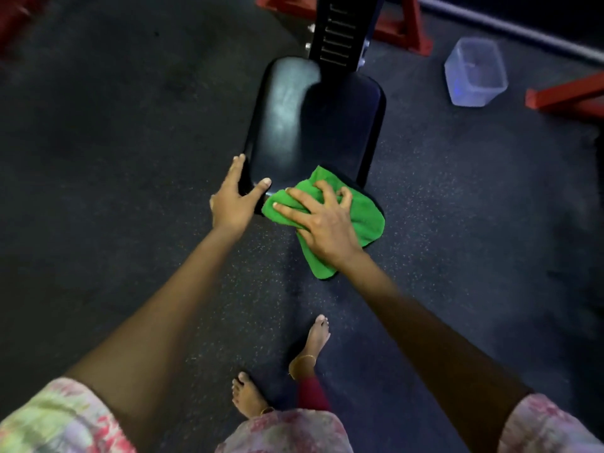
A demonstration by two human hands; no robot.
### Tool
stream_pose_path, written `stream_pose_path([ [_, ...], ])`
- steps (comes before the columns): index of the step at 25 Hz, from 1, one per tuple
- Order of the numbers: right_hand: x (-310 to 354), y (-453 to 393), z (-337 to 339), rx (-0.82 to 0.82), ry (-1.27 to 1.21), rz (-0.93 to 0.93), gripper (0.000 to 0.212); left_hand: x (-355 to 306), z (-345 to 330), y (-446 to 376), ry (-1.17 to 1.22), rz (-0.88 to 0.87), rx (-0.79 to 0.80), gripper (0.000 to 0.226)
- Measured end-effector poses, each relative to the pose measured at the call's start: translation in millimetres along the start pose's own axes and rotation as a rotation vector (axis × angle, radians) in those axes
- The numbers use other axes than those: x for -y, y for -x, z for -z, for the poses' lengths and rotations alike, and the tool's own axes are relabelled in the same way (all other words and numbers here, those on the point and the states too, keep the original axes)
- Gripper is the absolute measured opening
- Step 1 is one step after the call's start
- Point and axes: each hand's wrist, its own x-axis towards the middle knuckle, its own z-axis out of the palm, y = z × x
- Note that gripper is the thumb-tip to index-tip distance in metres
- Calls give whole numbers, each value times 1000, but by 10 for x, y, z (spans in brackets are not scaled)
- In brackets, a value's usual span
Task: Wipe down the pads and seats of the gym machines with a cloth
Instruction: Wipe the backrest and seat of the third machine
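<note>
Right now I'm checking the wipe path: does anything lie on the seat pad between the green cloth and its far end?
Nothing visible does. The seat pad is bare beyond the green cloth under the right hand; the left hand only grips its near-left corner.

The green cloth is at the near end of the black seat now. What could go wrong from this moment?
1. The green cloth hangs over the near edge of the seat, so it may slip off toward the floor.
2. Only the near end is under the right hand; the far part may get missed.
3. The left hand grips the seat corner, in the cloth's path.
</note>
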Motion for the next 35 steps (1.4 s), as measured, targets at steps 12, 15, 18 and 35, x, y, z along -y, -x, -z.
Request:
stream_pose_path([
  [12, -65, -193, -51, -2, 250, 453, 40, 0, 188, -134, 90, 57, 83, 73],
  [15, 64, -373, -53, 17, 280, 485, 43, -43, 212, -137, 16, 62, 71, 71],
  [18, -382, -45, 47, 0, 272, 530, 45, -73, 248, -120, 22, 88, 116, 72],
  [35, 379, -1001, 67, 304, 230, 267, 36, -18, 349, -247, 772, 298, 160, 61],
])
